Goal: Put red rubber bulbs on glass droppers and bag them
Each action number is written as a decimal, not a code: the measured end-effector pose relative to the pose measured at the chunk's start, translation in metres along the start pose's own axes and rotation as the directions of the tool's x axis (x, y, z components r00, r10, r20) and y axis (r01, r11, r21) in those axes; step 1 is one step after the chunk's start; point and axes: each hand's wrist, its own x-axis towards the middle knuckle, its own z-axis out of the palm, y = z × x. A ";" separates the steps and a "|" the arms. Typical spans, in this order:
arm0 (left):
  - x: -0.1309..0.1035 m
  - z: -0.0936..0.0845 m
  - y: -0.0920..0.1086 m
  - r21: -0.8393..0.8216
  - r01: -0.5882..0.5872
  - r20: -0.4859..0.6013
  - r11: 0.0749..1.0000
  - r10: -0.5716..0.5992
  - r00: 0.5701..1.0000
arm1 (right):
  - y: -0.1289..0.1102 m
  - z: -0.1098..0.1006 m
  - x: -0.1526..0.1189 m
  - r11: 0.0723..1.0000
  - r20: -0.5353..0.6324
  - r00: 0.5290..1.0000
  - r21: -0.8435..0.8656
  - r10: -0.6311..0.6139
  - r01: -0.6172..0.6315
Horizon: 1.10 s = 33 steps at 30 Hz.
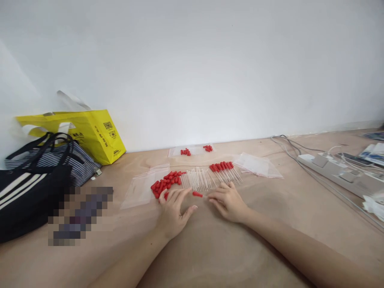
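Note:
My left hand (174,212) is open, thumb apart, its fingertips at the near edge of a pile of red rubber bulbs (168,181). One bulb shows by its index finger; I cannot tell whether it is touched. My right hand (228,203) is closed in a pinch on a thin clear dropper (205,195), whose left end carries a red bulb (197,194). Beyond the hands lies a row of bare clear dropper tubes (198,179). To its right are several droppers with red bulbs (222,167) on their far ends.
Clear plastic bags lie at left (136,194) and right (258,165). Another bag (196,151) with red bulbs is by the wall. A yellow bag (105,136) and dark bags (33,200) stand left, near a blurred-out item (84,214). A power strip (336,176) with cables sits right.

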 end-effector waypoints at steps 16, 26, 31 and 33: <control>0.001 0.004 -0.006 0.063 0.053 0.011 0.997 -0.053 0.999 | 0.029 0.031 0.060 0.768 -0.188 0.820 -0.290 0.540 -0.572; 0.025 -0.006 -0.021 0.247 0.224 -0.040 0.943 -0.221 0.974 | 0.028 0.033 0.062 0.757 -0.139 0.805 -0.279 0.576 -0.590; 0.072 -0.003 -0.049 0.381 0.210 0.043 0.900 -0.245 0.969 | 0.025 0.030 0.061 0.757 -0.143 0.818 -0.318 0.557 -0.571; 0.089 0.004 -0.058 0.389 0.189 0.091 0.902 -0.242 0.966 | 0.024 0.029 0.061 0.755 -0.134 0.828 -0.352 0.545 -0.554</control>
